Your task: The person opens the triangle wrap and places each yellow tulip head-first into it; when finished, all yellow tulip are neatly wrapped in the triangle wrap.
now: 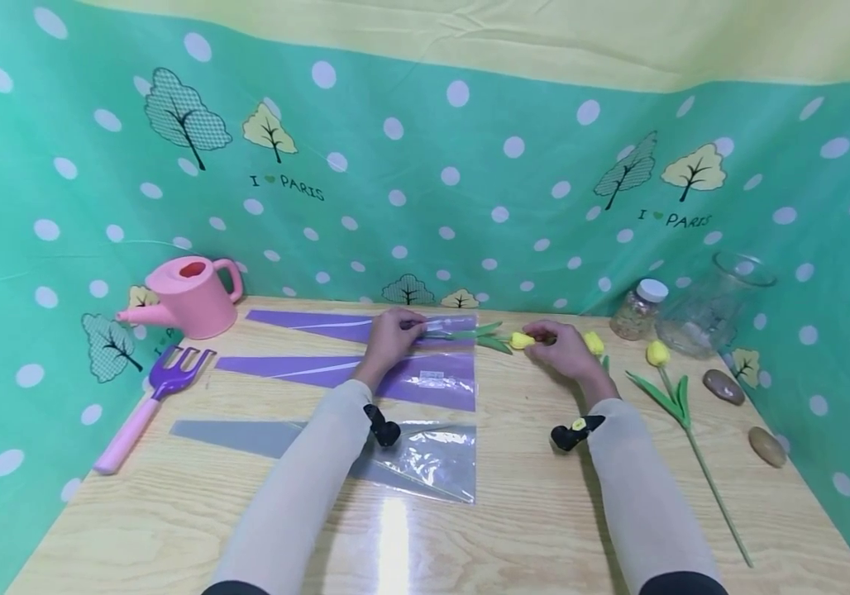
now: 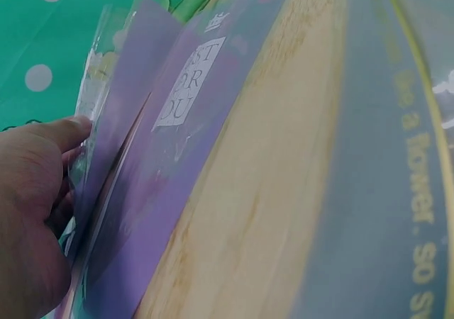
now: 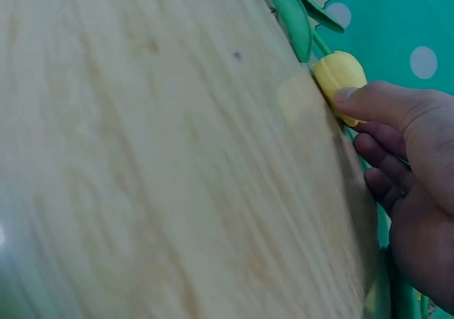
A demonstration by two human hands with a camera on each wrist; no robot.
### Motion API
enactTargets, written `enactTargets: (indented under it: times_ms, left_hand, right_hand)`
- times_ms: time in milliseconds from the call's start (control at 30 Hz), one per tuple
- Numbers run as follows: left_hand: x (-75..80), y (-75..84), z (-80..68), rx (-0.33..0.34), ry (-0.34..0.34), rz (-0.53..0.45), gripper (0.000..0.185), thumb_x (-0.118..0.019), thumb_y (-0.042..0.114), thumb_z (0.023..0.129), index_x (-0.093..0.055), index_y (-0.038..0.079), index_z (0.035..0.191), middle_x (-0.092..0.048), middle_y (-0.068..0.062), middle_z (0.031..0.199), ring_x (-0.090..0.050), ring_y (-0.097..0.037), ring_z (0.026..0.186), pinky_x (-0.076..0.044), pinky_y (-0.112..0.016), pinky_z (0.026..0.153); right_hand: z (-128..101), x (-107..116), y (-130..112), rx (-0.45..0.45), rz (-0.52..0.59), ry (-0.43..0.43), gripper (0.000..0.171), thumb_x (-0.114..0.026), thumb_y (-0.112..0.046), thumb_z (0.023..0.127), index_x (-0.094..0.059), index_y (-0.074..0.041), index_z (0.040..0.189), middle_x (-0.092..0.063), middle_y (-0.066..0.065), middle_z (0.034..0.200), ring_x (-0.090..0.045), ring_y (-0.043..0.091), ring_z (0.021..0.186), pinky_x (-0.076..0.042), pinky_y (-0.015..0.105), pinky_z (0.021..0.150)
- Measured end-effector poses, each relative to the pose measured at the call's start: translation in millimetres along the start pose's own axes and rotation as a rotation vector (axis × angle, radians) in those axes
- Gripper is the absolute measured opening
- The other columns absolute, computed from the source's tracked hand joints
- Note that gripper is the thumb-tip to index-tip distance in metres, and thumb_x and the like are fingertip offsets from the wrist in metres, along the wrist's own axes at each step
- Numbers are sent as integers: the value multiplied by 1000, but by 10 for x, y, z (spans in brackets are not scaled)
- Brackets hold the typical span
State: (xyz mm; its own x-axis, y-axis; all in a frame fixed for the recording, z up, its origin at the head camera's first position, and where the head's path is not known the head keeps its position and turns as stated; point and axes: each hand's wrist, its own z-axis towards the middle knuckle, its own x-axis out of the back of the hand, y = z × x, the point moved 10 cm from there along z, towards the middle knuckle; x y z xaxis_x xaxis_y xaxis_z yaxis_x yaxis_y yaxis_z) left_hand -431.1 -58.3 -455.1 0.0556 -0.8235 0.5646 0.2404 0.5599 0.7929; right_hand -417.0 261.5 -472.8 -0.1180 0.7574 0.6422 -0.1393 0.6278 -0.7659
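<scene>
My left hand pinches the far purple flower sleeve, thumb on its clear plastic front in the left wrist view. An artificial yellow tulip has its bloom between the thumb and fingers of my right hand. Its stem runs left into the sleeve's wide mouth, while its green leaves lie around the opening. Nearer me are a second purple sleeve and a grey sleeve, both flat on the table. Behind my right hand, another yellow tulip is partly hidden.
One more tulip lies to the right, near two brown stones. A glass vase and a white-capped jar stand back right. On the left are a pink watering can and a purple hand fork.
</scene>
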Motion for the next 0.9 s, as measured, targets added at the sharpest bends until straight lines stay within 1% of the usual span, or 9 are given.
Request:
enactTargets:
  times_ms: [200, 300, 400, 500, 700, 900]
  left_hand:
    - [7, -1, -19, -10, 6, -13, 16, -76, 17, 94, -80, 10, 108, -75, -12, 118, -69, -30, 115, -53, -45, 107]
    - [3, 6, -15, -14, 5, -7, 17, -76, 18, 94, -80, 10, 108, -76, -12, 118, -69, -29, 115, -53, -44, 107]
    - [7, 6, -10, -9, 9, -12, 16, -77, 18, 94, -80, 10, 108, -75, -12, 118, -68, -30, 115, -53, -44, 108]
    - [6, 7, -9, -6, 9, -10, 16, -77, 18, 94, -81, 11, 107, -75, -11, 118, -68, -30, 116, -53, -44, 108]
    - [17, 23, -13, -12, 12, -13, 16, -76, 17, 94, -80, 11, 108, -75, -12, 119, -68, -30, 117, -52, -44, 109]
    - [12, 35, -10, -8, 2, -1, 17, -75, 18, 95, -80, 12, 109, -75, -11, 120, -67, -30, 118, -52, -45, 110]
  right_hand:
    - [-8, 25, -41, 11, 0, 62, 30, -73, -16, 97, -72, -7, 126, -72, 17, 119, -65, 25, 105, -53, 29, 87]
    - [-7, 38, -59, 6, 35, 86, 30, -73, -16, 97, -72, -6, 125, -73, 17, 118, -66, 21, 100, -53, 23, 83]
    - [6, 11, -78, -7, 91, 83, 31, -72, -18, 97, -71, -6, 125, -73, 18, 117, -66, 17, 97, -54, 20, 80]
    - [27, -42, -120, -8, 153, 70, 32, -72, -18, 98, -70, -3, 126, -72, 20, 116, -66, 17, 94, -55, 20, 77]
    - [94, -169, -267, 18, 245, 56, 32, -72, -13, 97, -69, 0, 126, -71, 23, 114, -69, 26, 92, -59, 25, 76]
    - [160, -302, -327, 5, 277, 39, 33, -73, -12, 96, -69, -1, 128, -72, 23, 119, -70, 30, 101, -61, 27, 82]
